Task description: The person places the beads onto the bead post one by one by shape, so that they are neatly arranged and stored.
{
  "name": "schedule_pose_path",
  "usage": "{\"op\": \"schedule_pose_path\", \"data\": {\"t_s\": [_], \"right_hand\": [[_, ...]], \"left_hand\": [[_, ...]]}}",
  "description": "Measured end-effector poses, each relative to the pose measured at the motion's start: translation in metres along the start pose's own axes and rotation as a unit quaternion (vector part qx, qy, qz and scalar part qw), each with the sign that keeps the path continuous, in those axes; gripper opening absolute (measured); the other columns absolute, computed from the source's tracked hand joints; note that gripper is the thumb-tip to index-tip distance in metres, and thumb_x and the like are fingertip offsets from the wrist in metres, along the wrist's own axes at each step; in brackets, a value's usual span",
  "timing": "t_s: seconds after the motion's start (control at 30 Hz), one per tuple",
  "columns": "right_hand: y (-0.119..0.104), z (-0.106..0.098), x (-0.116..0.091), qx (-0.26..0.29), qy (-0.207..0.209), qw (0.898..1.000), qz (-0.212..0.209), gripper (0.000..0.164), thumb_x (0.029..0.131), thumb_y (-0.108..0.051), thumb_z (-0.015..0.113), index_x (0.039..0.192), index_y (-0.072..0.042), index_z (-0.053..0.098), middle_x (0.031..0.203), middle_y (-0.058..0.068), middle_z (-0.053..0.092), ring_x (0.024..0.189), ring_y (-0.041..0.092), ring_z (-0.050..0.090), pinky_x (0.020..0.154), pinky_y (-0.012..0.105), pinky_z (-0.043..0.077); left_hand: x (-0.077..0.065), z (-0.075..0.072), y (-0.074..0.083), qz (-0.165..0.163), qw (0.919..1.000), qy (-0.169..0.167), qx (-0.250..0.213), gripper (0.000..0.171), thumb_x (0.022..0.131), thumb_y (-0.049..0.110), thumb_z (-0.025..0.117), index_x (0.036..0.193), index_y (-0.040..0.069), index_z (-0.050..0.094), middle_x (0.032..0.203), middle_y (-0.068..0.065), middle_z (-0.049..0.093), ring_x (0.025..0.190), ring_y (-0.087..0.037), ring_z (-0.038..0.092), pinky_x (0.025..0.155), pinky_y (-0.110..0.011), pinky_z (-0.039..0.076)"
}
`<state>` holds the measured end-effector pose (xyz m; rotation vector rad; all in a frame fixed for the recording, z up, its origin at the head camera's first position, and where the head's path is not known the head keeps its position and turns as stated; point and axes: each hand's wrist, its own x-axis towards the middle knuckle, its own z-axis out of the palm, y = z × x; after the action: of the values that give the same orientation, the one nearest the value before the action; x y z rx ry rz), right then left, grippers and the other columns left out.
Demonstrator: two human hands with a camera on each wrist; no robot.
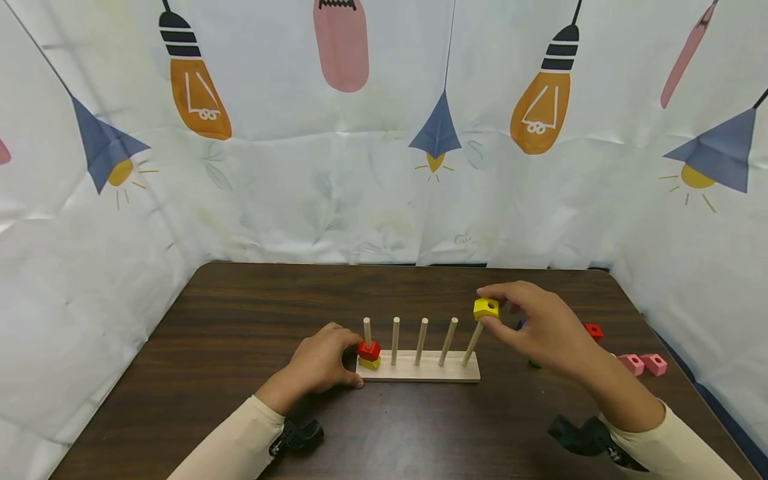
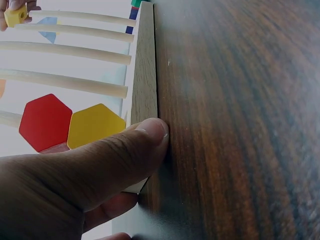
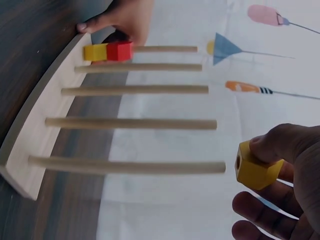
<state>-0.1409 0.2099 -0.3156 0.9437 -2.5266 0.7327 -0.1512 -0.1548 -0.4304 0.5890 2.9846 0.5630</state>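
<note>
A pale wooden peg stand (image 1: pixel 420 375) with several upright pegs sits on the table. On its leftmost peg a red hexagonal bead (image 1: pixel 369 351) rests on top of a yellow hexagonal bead (image 2: pixel 96 126). My left hand (image 1: pixel 324 360) grips the left end of the base, thumb at the front edge. Between thumb and fingers, my right hand (image 1: pixel 534 327) pinches another yellow hexagonal bead (image 3: pixel 257 167) with a hole through it. That bead is right at the tip of the rightmost peg (image 3: pixel 135 166), a small gap between them in the right wrist view.
On the right of the brown table (image 1: pixel 240 320) lie a red block (image 1: pixel 594 332) and two pink blocks (image 1: pixel 654 364) with holes. Blue and green pieces there are mostly hidden behind my right hand. A printed white curtain (image 1: pixel 360 200) surrounds the table's back and sides.
</note>
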Motion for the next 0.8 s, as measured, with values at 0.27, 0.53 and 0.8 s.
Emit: {"op": "schedule_pose_path", "data": {"t_s": [0.27,0.53,0.8], "right_hand": [[-0.009,0.013,0.009,0.024,-0.008,1.0,0.007,0.043,0.082,-0.01,0.087,0.122,-0.012,0.07,0.111,-0.005,0.069,0.087,0.01,0.062,0.074,0.036,0.055],[-0.017,0.024,0.017,0.047,-0.005,0.999,-0.013,0.043,0.08,-0.006,0.087,0.12,-0.008,0.07,0.109,0.0,0.069,0.083,0.012,0.063,0.073,0.033,0.056],[-0.027,0.033,0.025,0.061,-0.008,0.998,-0.005,0.04,0.084,-0.013,0.086,0.121,-0.009,0.07,0.111,-0.002,0.069,0.087,0.012,0.063,0.072,0.033,0.055]], "left_hand": [[0.0,0.0,0.0,0.001,1.0,0.0,0.0,0.054,0.062,0.038,0.099,0.109,0.026,0.074,0.113,0.006,0.07,0.113,-0.02,0.057,0.078,-0.052,0.053],[0.0,-0.001,0.001,0.001,1.0,-0.003,-0.003,0.055,0.063,0.037,0.099,0.11,0.025,0.074,0.113,0.006,0.07,0.112,-0.019,0.057,0.078,-0.052,0.053],[-0.001,-0.001,0.001,0.002,1.0,-0.003,0.002,0.054,0.063,0.037,0.099,0.11,0.025,0.074,0.114,0.005,0.07,0.114,-0.02,0.057,0.077,-0.052,0.053]]}}
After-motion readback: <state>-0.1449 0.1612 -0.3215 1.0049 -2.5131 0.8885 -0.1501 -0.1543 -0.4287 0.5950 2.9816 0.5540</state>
